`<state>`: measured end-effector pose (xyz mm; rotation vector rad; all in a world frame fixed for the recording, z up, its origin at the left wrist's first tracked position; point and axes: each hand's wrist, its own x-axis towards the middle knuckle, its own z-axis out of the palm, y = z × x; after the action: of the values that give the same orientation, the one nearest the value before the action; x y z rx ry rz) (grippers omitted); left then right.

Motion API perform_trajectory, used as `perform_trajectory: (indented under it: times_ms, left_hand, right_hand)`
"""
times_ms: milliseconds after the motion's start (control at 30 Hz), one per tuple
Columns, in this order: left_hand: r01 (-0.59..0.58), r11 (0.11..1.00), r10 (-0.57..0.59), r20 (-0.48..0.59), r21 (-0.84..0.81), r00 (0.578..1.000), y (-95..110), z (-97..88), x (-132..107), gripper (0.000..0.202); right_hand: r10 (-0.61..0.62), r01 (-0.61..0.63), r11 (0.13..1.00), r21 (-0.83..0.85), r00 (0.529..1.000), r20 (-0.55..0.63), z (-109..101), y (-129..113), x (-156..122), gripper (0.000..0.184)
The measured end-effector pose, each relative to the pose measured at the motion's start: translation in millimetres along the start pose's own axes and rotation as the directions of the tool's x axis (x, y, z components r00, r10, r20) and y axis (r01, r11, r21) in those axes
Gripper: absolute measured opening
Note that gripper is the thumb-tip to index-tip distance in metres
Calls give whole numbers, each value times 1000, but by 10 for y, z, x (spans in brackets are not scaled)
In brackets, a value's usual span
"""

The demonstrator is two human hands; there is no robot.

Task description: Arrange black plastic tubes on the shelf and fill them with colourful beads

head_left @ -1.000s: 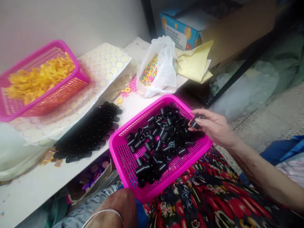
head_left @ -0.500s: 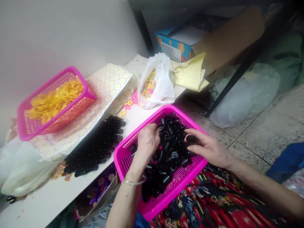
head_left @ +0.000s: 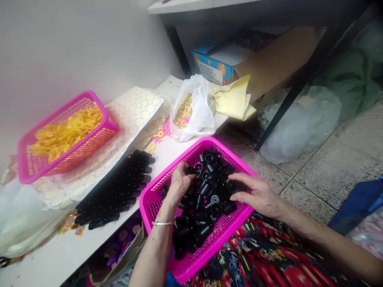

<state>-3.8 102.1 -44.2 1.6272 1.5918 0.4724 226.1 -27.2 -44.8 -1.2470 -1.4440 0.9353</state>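
Observation:
A pink plastic basket (head_left: 206, 259) on my lap holds many small black plastic caps (head_left: 205, 188), some cup-shaped and some with a ringed round end. My right hand (head_left: 257, 193) reaches over the basket's right side, thumb and fingers closed around a black cylindrical cap (head_left: 235, 185). Over the left half is my left hand (head_left: 180, 181), its fingers curled at a black cap (head_left: 190, 170) close to the heap. The left fingertips are partly hidden. Left of the basket, black tubes (head_left: 115, 191) lie stacked in rows on the white table.
A second pink basket (head_left: 74, 151) of yellow plastic pieces (head_left: 67, 131) stands on sheets of round stickers (head_left: 134, 107). Behind sits a white bag (head_left: 199, 115) of coloured beads. A dark table leg (head_left: 281, 109) and a translucent sack (head_left: 302, 119) are at the right.
My left hand has shifted slightly left within the basket, with a black cap now showing at its fingers. The right hand keeps its cap, now turned more into view. The camera view has tilted slightly.

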Motion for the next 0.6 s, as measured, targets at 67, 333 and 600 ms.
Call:
perform_trajectory:
  times_ms: [67, 333, 600]
  left_hand:
    - [18, 993, -12, 51, -118, 999, 35, -50, -51, 35]
    - [63, 932, 8, 192, -357, 981, 209, -120, -257, 34]
    - [12, 886, 3, 31, -463, 1000, 292, -247, -316, 38]
  right_hand:
    - [-22, 22, 1000, -1, 1000, -13, -2, 24, -9, 40]
    - [-62, 62, 998, 32, 998, -2, -14, 7, 7, 39]
    - [-29, 33, 997, 71, 997, -67, 2, 67, -1, 40]
